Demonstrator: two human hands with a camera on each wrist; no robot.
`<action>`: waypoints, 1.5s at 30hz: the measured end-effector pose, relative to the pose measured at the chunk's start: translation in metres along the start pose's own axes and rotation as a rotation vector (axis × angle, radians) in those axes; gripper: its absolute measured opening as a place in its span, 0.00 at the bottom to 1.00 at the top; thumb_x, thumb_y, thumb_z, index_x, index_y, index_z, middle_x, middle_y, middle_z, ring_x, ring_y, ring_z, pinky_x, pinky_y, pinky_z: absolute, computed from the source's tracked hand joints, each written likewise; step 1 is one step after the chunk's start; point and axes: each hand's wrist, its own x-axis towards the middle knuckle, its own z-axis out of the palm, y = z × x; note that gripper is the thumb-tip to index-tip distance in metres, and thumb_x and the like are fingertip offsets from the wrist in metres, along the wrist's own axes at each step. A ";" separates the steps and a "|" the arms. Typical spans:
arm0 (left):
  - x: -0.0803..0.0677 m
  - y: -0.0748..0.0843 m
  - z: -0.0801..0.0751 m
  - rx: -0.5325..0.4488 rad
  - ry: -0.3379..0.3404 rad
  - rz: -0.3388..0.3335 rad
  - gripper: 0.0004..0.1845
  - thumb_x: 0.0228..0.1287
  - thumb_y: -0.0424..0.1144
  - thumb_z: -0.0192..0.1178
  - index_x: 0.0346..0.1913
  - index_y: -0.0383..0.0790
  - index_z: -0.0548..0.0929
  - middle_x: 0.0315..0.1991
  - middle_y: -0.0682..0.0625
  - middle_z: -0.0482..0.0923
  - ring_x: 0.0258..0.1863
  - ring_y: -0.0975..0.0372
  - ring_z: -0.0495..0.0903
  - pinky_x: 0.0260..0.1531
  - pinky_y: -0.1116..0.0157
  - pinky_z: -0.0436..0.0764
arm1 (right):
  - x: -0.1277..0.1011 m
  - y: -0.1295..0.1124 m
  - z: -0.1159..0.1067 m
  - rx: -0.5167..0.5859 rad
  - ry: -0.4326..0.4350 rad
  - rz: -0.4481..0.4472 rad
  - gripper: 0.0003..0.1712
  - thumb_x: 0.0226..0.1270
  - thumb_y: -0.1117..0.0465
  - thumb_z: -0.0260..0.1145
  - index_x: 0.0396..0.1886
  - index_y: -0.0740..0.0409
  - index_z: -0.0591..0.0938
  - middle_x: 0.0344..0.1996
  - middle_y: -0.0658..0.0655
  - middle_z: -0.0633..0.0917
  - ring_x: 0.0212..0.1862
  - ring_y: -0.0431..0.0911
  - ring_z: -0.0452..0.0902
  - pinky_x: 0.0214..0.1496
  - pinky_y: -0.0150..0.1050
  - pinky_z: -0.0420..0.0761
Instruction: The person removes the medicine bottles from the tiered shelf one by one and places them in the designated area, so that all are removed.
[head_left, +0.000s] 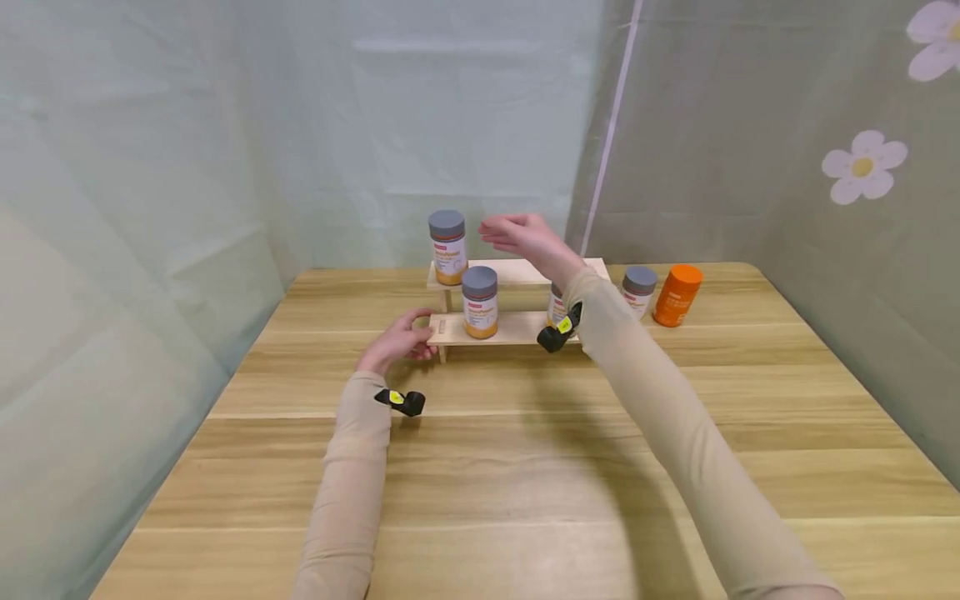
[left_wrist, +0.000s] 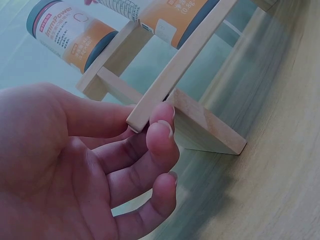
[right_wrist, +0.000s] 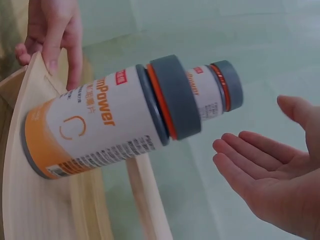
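A two-tier wooden shelf [head_left: 517, 328] stands toward the back of the table. My left hand [head_left: 401, 340] pinches the left end of its lower board [left_wrist: 165, 75] between thumb and fingers. On the upper tier, at the left, a grey-lidded supplement bottle [head_left: 450, 250] stands upright. A matching bottle [head_left: 480, 304] stands on the lower tier, near the left. My right hand [head_left: 528, 240] is just right of the upper bottle, apart from it, with fingers extended and nothing held. Farther right on the lower tier, another grey-lidded bottle [head_left: 557, 308] is partly hidden by my right wrist.
To the right of the shelf are one more grey-lidded bottle [head_left: 639, 283], partly behind my right sleeve, and an orange bottle [head_left: 678, 296]. Curtains [head_left: 480, 108] hang close behind the wooden table [head_left: 480, 483] and along its sides.
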 end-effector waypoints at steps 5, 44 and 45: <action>0.001 0.000 0.001 0.002 -0.001 0.004 0.30 0.76 0.35 0.43 0.76 0.38 0.48 0.22 0.55 0.77 0.20 0.68 0.75 0.28 0.71 0.77 | 0.008 0.004 0.007 -0.003 -0.016 0.008 0.27 0.73 0.57 0.58 0.65 0.67 0.71 0.67 0.63 0.73 0.69 0.53 0.68 0.71 0.38 0.67; 0.000 0.005 0.012 -0.012 -0.014 -0.001 0.29 0.76 0.34 0.43 0.76 0.39 0.49 0.22 0.54 0.77 0.20 0.67 0.75 0.27 0.71 0.77 | 0.024 0.021 0.029 -0.369 0.010 -0.143 0.33 0.63 0.53 0.69 0.66 0.55 0.71 0.58 0.60 0.81 0.60 0.50 0.77 0.62 0.45 0.76; -0.001 0.005 0.011 -0.011 -0.014 -0.003 0.29 0.76 0.35 0.43 0.76 0.39 0.49 0.22 0.54 0.77 0.20 0.67 0.75 0.27 0.71 0.77 | 0.024 0.021 0.030 -0.369 0.012 -0.148 0.33 0.63 0.53 0.69 0.66 0.56 0.71 0.58 0.60 0.81 0.60 0.50 0.78 0.62 0.45 0.76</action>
